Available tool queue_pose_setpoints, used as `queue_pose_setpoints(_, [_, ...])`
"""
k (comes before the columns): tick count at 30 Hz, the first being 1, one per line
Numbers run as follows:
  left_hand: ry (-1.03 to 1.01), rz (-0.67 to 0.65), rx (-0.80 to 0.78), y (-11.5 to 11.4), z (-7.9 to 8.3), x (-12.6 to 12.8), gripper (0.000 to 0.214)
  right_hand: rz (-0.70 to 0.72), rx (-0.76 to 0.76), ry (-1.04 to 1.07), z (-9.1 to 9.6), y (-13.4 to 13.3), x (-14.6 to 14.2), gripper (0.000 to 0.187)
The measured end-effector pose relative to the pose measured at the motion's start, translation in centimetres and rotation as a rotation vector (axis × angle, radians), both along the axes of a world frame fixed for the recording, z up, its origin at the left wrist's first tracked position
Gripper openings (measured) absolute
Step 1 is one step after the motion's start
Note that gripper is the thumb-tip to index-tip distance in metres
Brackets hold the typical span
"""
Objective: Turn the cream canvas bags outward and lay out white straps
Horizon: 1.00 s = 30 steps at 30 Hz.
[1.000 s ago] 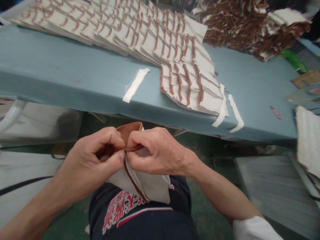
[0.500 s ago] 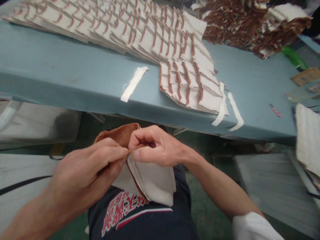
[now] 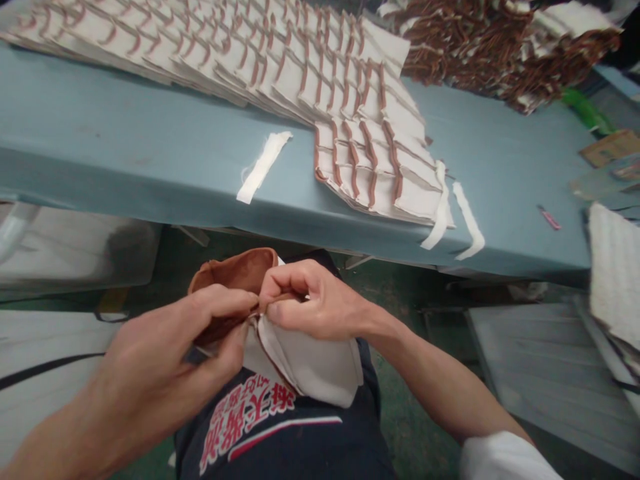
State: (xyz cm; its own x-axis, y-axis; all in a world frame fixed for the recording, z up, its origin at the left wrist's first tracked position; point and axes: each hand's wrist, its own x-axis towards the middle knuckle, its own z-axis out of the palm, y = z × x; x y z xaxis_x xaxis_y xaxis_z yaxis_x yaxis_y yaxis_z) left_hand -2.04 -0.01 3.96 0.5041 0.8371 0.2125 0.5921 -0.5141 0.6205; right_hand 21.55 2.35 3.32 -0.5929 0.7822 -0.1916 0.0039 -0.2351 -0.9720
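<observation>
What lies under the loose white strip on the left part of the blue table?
The white strip lies flat on the bare blue table, its near end at the front edge. Nothing else shows beneath it; the patch it covers is hidden.

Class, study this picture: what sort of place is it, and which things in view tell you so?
Probably a sewing or shoe-parts workshop. Rows of identical white pieces with brown trim cover a blue worktable, more lie heaped behind, and both hands pinch one such piece.
</observation>
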Motion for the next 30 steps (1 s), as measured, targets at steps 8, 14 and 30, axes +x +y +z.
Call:
queue_pose_setpoints(8, [-0.076, -0.056, -0.235, -0.1, 1.6, 1.2, 0.036, -0.143, 0.489, -0.153, 0.5, -1.7, 0.2, 0.003])
queue_pose_setpoints(14, [-0.029, -0.220, 0.048, 0.8, -0.8, 0.3, 0.026, -0.214, 0.503, -0.142, -0.7, -1.9, 0.1, 0.005])
queue_pose_setpoints(30, [-0.084, -0.120, -0.363, 0.7, 1.2, 0.3, 0.037, -0.202, 0.737, -0.225, -0.9, -2.6, -0.5, 0.009])
